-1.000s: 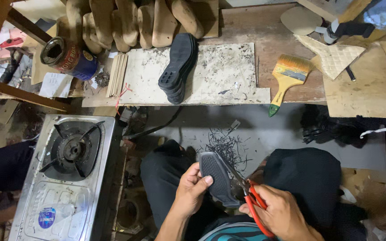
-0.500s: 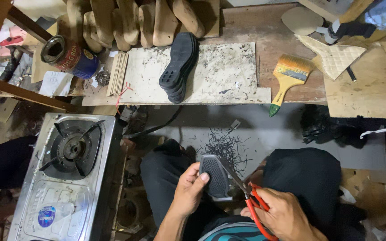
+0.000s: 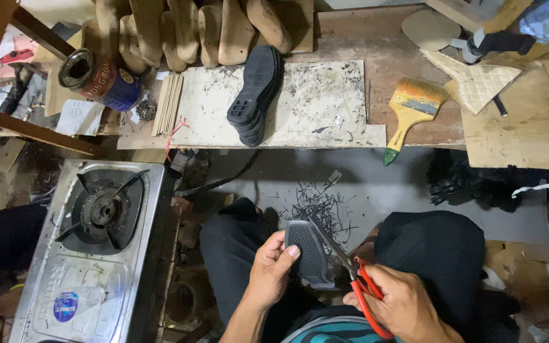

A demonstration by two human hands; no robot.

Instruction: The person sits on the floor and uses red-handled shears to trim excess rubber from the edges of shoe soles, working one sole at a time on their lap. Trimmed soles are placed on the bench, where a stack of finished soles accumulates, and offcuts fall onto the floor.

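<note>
Item 1: my left hand [image 3: 273,272], lower centre of frame, fingers curled, thumb pressed on a black rubber shoe sole [image 3: 309,252], pinching it upright over my lap.

Item 2: my right hand [image 3: 403,305], lower right, closed round red-handled scissors [image 3: 351,273]; blades touching the sole's right edge.

Item 3: black trimmings [image 3: 319,206] on grey floor just above the sole.

Item 4: stack of black soles [image 3: 257,95] on speckled board [image 3: 325,101], upper centre.

Item 5: wooden shoe lasts [image 3: 198,28], top centre.

Item 6: paintbrush, yellow handle [image 3: 411,111], upper right.

Item 7: tin can [image 3: 93,77], upper left.

Item 8: gas stove [image 3: 96,241], lower left.
</note>
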